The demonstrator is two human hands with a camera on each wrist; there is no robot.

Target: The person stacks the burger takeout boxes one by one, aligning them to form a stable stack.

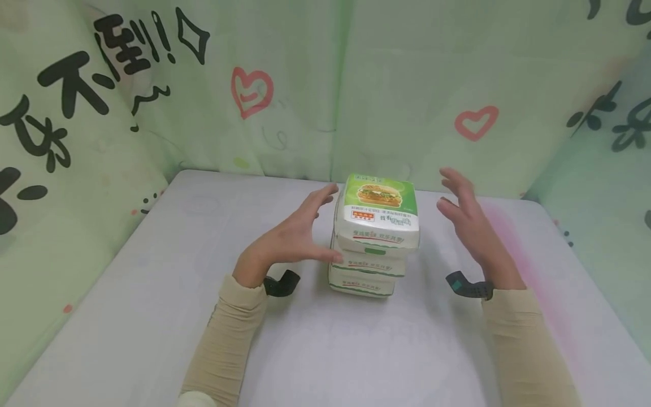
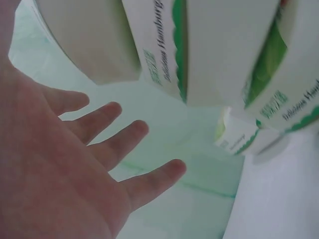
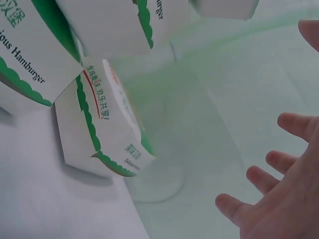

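Observation:
White and green hamburger boxes (image 1: 378,226) stand in a stack on the table, the top one with a burger picture on its lid. The tiers are not squarely aligned. To the left of the stack is my left hand (image 1: 287,234), fingers spread; its thumb tip overlaps the stack's edge in the head view, and I cannot tell whether it touches. In the left wrist view the left hand (image 2: 75,164) has nothing in its grasp. My right hand (image 1: 470,226) hovers to the right, apart from the boxes, its fingers loosely extended. The right wrist view shows the same right hand (image 3: 284,184) holding nothing.
Both wrist views show another hamburger box (image 2: 237,132) low beside the stacked ones; the head view does not show it separately. The white table (image 1: 168,271) ends at a pale green cloth backdrop (image 1: 407,73), with more cloth on both sides.

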